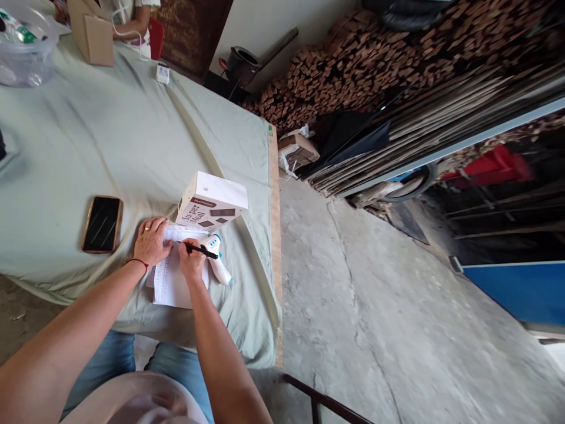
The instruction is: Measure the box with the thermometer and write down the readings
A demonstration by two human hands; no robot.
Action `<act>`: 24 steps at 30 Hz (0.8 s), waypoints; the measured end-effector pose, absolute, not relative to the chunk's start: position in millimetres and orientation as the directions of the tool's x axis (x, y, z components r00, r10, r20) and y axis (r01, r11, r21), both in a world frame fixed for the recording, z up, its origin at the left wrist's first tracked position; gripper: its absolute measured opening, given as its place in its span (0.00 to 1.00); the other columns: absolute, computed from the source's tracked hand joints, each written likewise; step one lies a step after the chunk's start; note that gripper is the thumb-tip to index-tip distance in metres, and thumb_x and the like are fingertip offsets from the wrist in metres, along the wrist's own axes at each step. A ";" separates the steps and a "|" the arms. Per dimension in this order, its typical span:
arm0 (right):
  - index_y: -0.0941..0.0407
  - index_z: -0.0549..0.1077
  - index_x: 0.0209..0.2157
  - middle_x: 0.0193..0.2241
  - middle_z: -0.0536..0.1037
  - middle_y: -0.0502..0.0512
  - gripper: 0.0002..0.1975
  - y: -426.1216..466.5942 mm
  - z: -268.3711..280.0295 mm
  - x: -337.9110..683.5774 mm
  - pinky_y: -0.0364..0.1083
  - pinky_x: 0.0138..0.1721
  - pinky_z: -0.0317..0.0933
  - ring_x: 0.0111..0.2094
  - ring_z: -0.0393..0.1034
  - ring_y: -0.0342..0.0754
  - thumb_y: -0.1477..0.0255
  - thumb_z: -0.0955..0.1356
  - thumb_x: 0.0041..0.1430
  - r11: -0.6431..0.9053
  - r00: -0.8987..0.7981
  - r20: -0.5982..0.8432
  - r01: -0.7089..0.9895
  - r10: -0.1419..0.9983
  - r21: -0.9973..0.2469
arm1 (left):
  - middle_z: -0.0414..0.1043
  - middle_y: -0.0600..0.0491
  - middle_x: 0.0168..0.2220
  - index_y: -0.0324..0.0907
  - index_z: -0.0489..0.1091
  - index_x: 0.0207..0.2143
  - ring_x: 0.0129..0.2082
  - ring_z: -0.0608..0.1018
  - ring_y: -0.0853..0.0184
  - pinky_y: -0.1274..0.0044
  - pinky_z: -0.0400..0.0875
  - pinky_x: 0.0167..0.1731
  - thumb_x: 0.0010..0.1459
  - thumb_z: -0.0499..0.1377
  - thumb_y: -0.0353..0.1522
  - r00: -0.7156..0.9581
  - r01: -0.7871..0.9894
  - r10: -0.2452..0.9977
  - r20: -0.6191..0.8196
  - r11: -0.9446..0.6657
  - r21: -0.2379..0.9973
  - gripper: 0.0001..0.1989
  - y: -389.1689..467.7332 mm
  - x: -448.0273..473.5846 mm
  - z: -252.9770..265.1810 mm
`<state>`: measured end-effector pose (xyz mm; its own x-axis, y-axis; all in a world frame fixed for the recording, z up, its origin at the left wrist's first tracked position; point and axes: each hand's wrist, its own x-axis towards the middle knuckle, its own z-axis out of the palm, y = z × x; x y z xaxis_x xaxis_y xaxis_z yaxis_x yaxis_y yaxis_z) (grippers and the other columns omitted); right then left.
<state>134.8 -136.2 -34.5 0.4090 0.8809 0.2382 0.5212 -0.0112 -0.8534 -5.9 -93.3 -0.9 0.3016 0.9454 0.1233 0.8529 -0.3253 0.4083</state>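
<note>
Gripped in my right hand (191, 262) is a black pen (203, 251), its tip end over a sheet of paper (172, 285) covered in part with small writing. My left hand (152, 240) lies with fingers stretched out on the paper's left edge and the cloth. A white and blue infrared thermometer (219, 268) rests on the table just right of my right hand. Behind the paper stands a white box (212, 200) printed "Super Meal". To the left of my left hand lies a smartphone (102, 225) with a dark screen.
A pale green cloth (145, 135) covers the table. At the far left are a clear plastic tub (26, 56) and a cardboard box (97, 41), with another person's arm (135, 26) beside it. A small white device (163, 73) sits near the far edge. Stacked firewood (309, 82) lines the wall.
</note>
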 end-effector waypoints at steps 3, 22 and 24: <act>0.55 0.72 0.31 0.24 0.75 0.52 0.07 -136.6 -34.8 134.0 0.49 0.35 0.68 0.28 0.70 0.49 0.68 0.65 0.59 -0.027 0.427 0.210 0.486 0.879 -0.873 | 0.68 0.45 0.65 0.43 0.69 0.59 0.65 0.68 0.51 0.58 0.57 0.69 0.59 0.59 0.34 0.300 0.853 0.946 0.124 -0.324 0.410 0.25 -93.3 -6.0 -1.1; 0.55 0.70 0.31 0.24 0.74 0.51 0.06 -136.8 -35.3 133.7 0.49 0.35 0.68 0.28 0.69 0.49 0.67 0.65 0.60 -0.048 0.434 0.189 0.479 0.881 -0.876 | 0.68 0.46 0.65 0.45 0.69 0.60 0.66 0.68 0.50 0.56 0.56 0.69 0.59 0.59 0.34 0.301 0.841 0.945 0.131 -0.328 0.430 0.25 -93.8 -6.0 -1.0; 0.55 0.70 0.32 0.24 0.74 0.51 0.06 -136.9 -34.7 133.7 0.49 0.36 0.68 0.28 0.69 0.49 0.68 0.65 0.59 -0.058 0.443 0.180 0.472 0.878 -0.880 | 0.68 0.46 0.65 0.46 0.69 0.60 0.66 0.67 0.50 0.56 0.56 0.69 0.59 0.59 0.34 0.300 0.839 0.946 0.126 -0.324 0.437 0.26 -93.8 -5.9 -0.7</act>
